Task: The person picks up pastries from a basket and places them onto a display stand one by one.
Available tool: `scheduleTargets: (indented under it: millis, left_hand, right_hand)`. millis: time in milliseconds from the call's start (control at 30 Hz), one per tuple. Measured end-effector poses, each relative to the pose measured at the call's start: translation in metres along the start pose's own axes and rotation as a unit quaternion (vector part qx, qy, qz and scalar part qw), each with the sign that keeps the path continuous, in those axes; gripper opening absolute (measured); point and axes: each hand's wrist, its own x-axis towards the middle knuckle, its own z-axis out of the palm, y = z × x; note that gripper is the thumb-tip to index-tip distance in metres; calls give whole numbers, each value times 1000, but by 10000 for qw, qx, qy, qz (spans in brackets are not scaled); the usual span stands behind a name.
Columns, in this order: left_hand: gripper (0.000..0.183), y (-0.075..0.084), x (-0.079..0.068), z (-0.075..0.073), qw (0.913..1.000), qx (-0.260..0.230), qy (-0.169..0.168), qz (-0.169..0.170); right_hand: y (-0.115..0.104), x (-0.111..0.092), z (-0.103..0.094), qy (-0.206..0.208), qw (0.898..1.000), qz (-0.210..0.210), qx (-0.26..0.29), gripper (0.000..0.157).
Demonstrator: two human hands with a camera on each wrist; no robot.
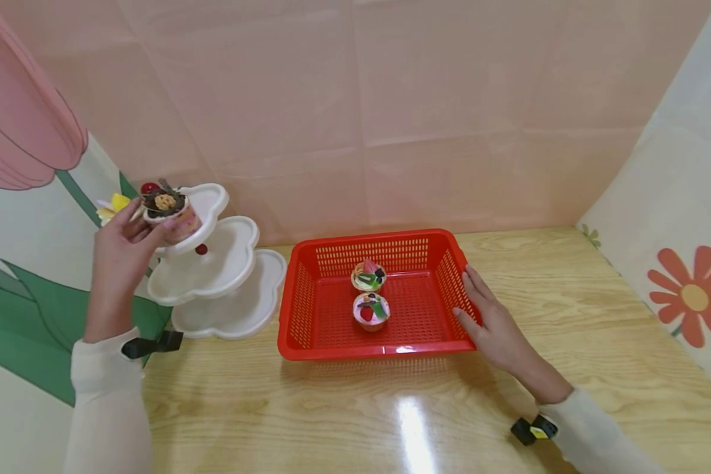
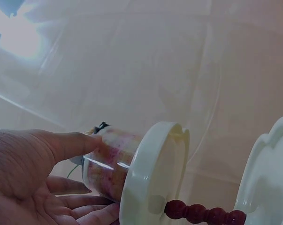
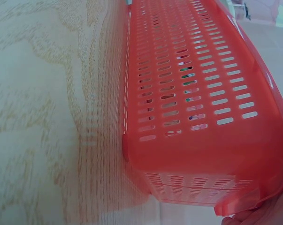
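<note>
My left hand [image 1: 121, 247] holds a toy cake cup [image 1: 178, 220] with a dark top, a nut-like piece and a red cherry, thumb on one side and fingers on the other. In the left wrist view the base of the cake cup [image 2: 112, 164] is right at the top tier [image 2: 148, 178] of a white three-tier stand [image 1: 204, 263]. My right hand [image 1: 494, 322] grips the right rim of a red basket [image 1: 385, 352], thumb over the inner side. Inside the basket lie two small toy cupcakes [image 1: 371, 311] with fruit and green pieces on top.
Something yellow and white [image 1: 115, 204] shows behind the left hand beside the top tier. Dark red beaded posts [image 2: 202, 213] join the tiers. The wooden table [image 1: 308, 421] meets a pink backdrop [image 1: 426, 131] behind and a flower-printed sheet [image 1: 681, 217] at the right.
</note>
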Motion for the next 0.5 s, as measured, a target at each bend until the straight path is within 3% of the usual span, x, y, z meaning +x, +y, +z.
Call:
scheduleTargets:
  millis: [167,500]
  left_hand:
    - [81,-2,-5,-4,9994,-321,27,112]
    - [79,-5,-17,-5,9993,-320,41,162]
  right_hand:
    - [0,0,0,6,10000,7,23,71]
    - [-1,0,-1,-15,10000,27,55,72]
